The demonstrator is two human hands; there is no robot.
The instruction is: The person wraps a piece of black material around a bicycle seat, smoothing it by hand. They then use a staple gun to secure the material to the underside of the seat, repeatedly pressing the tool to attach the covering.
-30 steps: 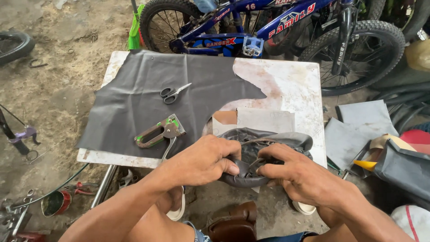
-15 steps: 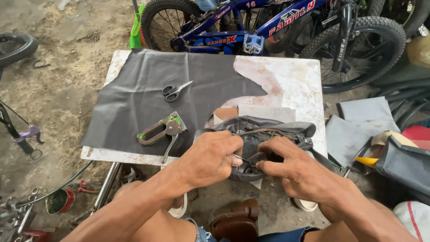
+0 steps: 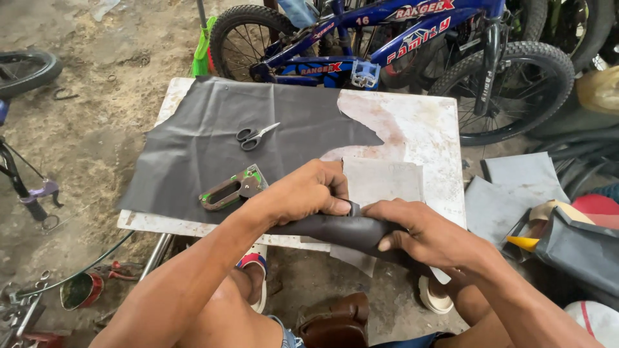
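Observation:
Both my hands grip a dark leather-covered bicycle saddle (image 3: 348, 231) at the near edge of a white table (image 3: 419, 129). My left hand (image 3: 306, 191) clamps its left end with the fingers curled over the top. My right hand (image 3: 419, 233) presses on its right end, fingers wrapped over the dark cover. The saddle's underside is hidden. A large sheet of dark grey leather (image 3: 225, 138) lies spread over the table's left part. On it rest a pair of scissors (image 3: 255, 136) and a staple gun (image 3: 231, 189), just left of my left hand.
A blue bicycle (image 3: 387, 38) stands behind the table. A grey cut piece (image 3: 383, 180) lies on the table by my hands. Grey sheets (image 3: 516, 193), a tape roll (image 3: 548, 209) and a dark bag (image 3: 580, 251) lie at the right. A wheel (image 3: 26, 71) and tools (image 3: 84, 290) are on the dirt floor at left.
The saddle was held with its underside and metal rails up. It has been turned over, and now only its smooth dark cover shows between my hands, lower against the table's edge.

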